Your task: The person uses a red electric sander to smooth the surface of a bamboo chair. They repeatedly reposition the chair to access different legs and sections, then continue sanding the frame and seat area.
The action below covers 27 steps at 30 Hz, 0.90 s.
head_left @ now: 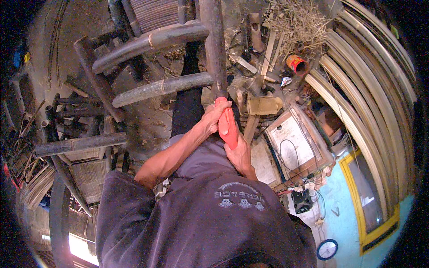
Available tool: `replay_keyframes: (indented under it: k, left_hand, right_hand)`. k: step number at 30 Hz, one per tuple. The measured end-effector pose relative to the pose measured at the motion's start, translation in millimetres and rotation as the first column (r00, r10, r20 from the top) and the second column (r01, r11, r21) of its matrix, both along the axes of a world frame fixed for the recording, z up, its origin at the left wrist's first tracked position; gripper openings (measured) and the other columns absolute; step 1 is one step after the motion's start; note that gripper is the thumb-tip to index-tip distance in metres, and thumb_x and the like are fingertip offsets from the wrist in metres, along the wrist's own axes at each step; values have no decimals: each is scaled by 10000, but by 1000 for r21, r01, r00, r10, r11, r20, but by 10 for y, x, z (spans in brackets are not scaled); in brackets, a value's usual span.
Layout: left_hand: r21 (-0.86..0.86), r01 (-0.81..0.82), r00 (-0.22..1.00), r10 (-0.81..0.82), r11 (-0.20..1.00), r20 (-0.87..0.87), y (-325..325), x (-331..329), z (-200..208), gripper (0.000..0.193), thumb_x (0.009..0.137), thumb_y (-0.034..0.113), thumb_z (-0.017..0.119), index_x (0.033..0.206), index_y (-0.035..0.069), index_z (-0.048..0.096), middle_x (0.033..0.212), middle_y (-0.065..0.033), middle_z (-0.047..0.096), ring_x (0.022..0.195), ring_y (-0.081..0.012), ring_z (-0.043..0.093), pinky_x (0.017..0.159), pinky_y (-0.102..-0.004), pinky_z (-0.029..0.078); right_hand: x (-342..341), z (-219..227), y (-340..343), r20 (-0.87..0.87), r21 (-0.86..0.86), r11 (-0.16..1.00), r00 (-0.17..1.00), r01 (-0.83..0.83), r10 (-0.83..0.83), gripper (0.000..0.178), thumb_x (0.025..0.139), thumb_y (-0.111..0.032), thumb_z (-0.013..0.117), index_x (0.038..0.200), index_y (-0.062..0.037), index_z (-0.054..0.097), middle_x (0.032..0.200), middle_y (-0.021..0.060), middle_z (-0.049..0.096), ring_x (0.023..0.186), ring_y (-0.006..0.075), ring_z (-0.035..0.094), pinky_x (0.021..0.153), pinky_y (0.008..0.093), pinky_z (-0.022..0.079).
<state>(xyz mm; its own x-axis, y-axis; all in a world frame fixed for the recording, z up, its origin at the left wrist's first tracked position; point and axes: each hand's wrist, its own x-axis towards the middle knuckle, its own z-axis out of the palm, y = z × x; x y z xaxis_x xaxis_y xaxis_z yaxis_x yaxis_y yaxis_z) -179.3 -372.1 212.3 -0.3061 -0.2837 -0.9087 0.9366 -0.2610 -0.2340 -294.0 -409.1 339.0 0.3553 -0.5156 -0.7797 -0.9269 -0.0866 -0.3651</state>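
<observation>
Both my hands hold a bright red-orange object [229,127], smooth and long, bottle-like in shape; its exact kind I cannot make out. My left hand [214,117] is closed round its upper part, next to the lower end of a dark bamboo pole [213,49]. Lower down, my right hand [239,154] wraps its near end, the fingers partly hidden. The pole belongs to a dark bamboo chair frame, whose curved upper rail [156,39] and lower rail [161,88] run off to the left. Whether the red-orange object touches the pole or only overlaps it in view, I cannot tell.
More bamboo frames [80,145] crowd the left. Wood shavings [295,27], offcuts and a red can [296,64] lie at the far right. A worn white-topped cabinet [295,140] stands close on my right, before long bent strips [357,98] and a blue wall [342,210].
</observation>
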Motion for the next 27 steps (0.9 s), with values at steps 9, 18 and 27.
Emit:
replay_keyframes:
  k: [9,18,27]
  left_hand:
    - [-8,-35,999,35,999,33,12,-13,-81,290,819,228,707,958,12,572,798,-67,615,654,-183,609,605,-330,548]
    - [-30,0,1000,0,1000,-10,54,-21,-160,278,828,231,702,942,13,573,800,-77,626,665,-198,619,610,-338,549]
    - [-87,-79,991,68,993,-119,185,-10,-247,289,847,260,676,931,4,572,809,-116,649,684,-228,645,644,-367,574]
  right_hand:
    - [28,-48,-26,-7,42,998,999,49,-48,598,740,-50,599,1322,-26,465,1130,232,605,1063,402,575,908,425,459]
    - [-15,-103,4,-41,31,999,999,36,-35,597,768,-110,636,1331,-24,458,1119,225,612,1049,395,586,893,425,468]
    - [33,-125,53,-163,61,996,984,-58,67,660,791,-203,630,1395,-101,386,1153,229,605,1004,410,604,832,477,496]
